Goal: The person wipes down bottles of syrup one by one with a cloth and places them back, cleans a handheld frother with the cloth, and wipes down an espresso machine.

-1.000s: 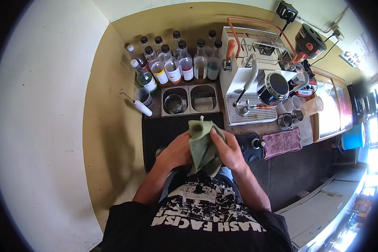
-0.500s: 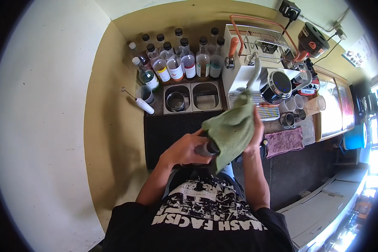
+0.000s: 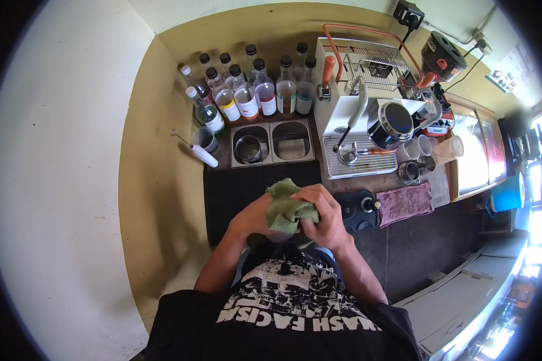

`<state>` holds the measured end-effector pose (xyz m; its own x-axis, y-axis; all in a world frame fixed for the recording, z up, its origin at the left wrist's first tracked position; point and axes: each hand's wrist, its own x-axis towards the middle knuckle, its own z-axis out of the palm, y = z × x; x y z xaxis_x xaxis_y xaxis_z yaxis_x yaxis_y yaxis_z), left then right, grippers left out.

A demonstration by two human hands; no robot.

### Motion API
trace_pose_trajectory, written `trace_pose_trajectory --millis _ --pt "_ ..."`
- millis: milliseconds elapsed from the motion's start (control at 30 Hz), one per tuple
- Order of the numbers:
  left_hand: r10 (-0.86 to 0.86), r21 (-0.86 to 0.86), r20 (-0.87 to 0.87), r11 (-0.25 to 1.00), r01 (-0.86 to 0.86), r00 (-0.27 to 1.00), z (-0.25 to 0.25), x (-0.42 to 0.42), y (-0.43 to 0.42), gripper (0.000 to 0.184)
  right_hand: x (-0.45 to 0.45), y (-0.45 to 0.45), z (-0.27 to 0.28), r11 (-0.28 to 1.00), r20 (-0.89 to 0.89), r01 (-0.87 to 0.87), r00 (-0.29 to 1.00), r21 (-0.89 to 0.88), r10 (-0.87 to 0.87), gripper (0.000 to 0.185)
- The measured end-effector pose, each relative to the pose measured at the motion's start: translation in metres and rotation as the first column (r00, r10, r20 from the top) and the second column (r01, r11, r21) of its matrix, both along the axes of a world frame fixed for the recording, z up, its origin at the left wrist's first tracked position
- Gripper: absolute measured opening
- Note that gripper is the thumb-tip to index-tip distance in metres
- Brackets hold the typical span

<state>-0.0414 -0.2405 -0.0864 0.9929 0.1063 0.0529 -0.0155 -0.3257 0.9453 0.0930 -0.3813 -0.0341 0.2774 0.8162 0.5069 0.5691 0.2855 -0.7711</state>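
Observation:
My left hand [image 3: 252,218] is closed around a small, greyish, see-through cup [image 3: 277,237], mostly hidden under the cloth and fingers. A green cloth [image 3: 288,206] is bunched over the cup's top. From the other side, my right hand [image 3: 324,218] grips the cloth, its fingers bent over the folds and pressing them against the cup. Both hands are close together in front of my chest, above the near edge of a black mat [image 3: 235,192].
Syrup-like bottles [image 3: 247,102] stand behind two metal bins [image 3: 291,144]. A white espresso machine [image 3: 337,114] is on the right, near plastic cups [image 3: 411,149], metal jugs [image 3: 409,172], a black tamping stand [image 3: 355,210] and a purple cloth [image 3: 405,203]. A milk frother [image 3: 205,156] leans at left.
My right hand has brought the green cloth left and down onto the cup. The cloth, spread and hanging before, is now bunched between both hands.

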Motion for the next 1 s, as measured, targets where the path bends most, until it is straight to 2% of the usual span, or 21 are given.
trace_pose_trajectory --millis 33,167,233,367,400,433,500,533,567,667,733,767,800,833,867,933,1000 --pt "-0.064 0.256 0.079 0.966 0.042 0.995 0.013 0.003 -0.004 0.051 0.0 0.0 -0.005 1.0 -0.001 0.027 1.0 -0.006 -0.027 0.041" --pt "0.1 0.254 0.073 0.96 -0.116 0.992 0.033 0.006 -0.017 0.047 0.005 0.0 -0.004 0.994 0.068 0.105 0.992 0.033 -0.107 0.031" --pt "0.151 0.27 0.018 0.951 -0.151 0.988 0.041 0.005 -0.018 0.043 0.006 0.0 -0.001 0.982 0.116 0.174 0.979 -0.07 -0.165 0.024" --pt "0.141 0.306 -0.151 0.948 -0.09 0.978 0.046 0.009 -0.016 0.034 0.009 0.0 0.0 0.934 0.141 0.285 0.956 -0.216 -0.259 0.01" --pt "0.152 0.333 -0.161 0.939 -0.091 0.975 0.047 0.009 -0.017 0.033 0.011 -0.001 0.002 0.905 0.152 0.312 0.948 -0.291 -0.278 0.017" --pt "0.161 0.358 -0.17 0.929 -0.091 0.972 0.049 0.009 -0.017 0.033 0.016 -0.002 -0.003 0.892 -0.031 0.3 0.944 -0.338 -0.329 0.023" --pt "0.157 0.277 -0.199 0.956 -0.098 0.967 0.05 0.007 -0.012 0.031 0.029 -0.003 -0.015 0.872 -0.377 0.25 0.826 -0.422 -0.419 0.035" --pt "0.154 0.235 -0.215 0.967 -0.102 0.964 0.051 0.004 -0.009 0.03 0.033 0.0 -0.017 0.863 -0.56 0.309 0.664 -0.399 -0.496 0.047" --pt "0.155 0.204 -0.226 0.973 -0.109 0.962 0.05 0.002 -0.006 0.029 0.039 0.0 -0.011 0.924 -0.898 0.219 0.245 -0.315 -0.364 0.052" --pt "0.137 0.131 -0.237 0.986 -0.108 0.962 0.044 -0.001 -0.001 0.028 0.036 -0.006 0.016 0.943 -0.954 0.285 0.188 -0.173 -0.232 0.05" --pt "0.103 0.116 -0.215 0.99 -0.079 0.971 0.037 0.0 0.001 0.03 0.03 -0.015 0.003 0.965 -0.661 0.11 0.71 -0.24 -0.245 0.041" --pt "0.099 0.134 -0.13 0.988 -0.081 0.987 0.029 0.001 0.0 0.031 0.027 -0.018 -0.004 0.952 -0.425 0.042 0.888 -0.304 -0.175 0.038" --pt "0.091 0.15 -0.044 0.985 -0.084 0.995 0.019 0.003 -0.003 0.033 0.013 -0.008 -0.005 0.977 -0.229 0.074 0.966 -0.199 -0.12 0.032" --pt "0.083 0.167 0.042 0.982 -0.089 0.996 0.013 0.004 -0.006 0.035 -0.002 0.002 -0.007 0.993 -0.015 0.081 0.996 -0.088 -0.083 0.028" --pt "0.083 0.2 -0.066 0.977 -0.069 0.994 0.018 0.005 -0.01 0.037 -0.003 0.002 -0.014 0.994 -0.057 0.087 0.994 -0.072 -0.091 0.022" --pt "0.106 0.261 -0.278 0.965 -0.031 0.955 0.032 0.005 -0.015 0.042 0.001 0.005 -0.032 0.965 -0.326 0.113 0.926 -0.235 -0.188 0.025" --pt "0.132 0.262 -0.148 0.961 -0.09 0.98 0.025 0.0 -0.02 0.04 -0.001 0.007 -0.043 0.932 -0.544 0.073 0.795 -0.355 -0.269 0.033"
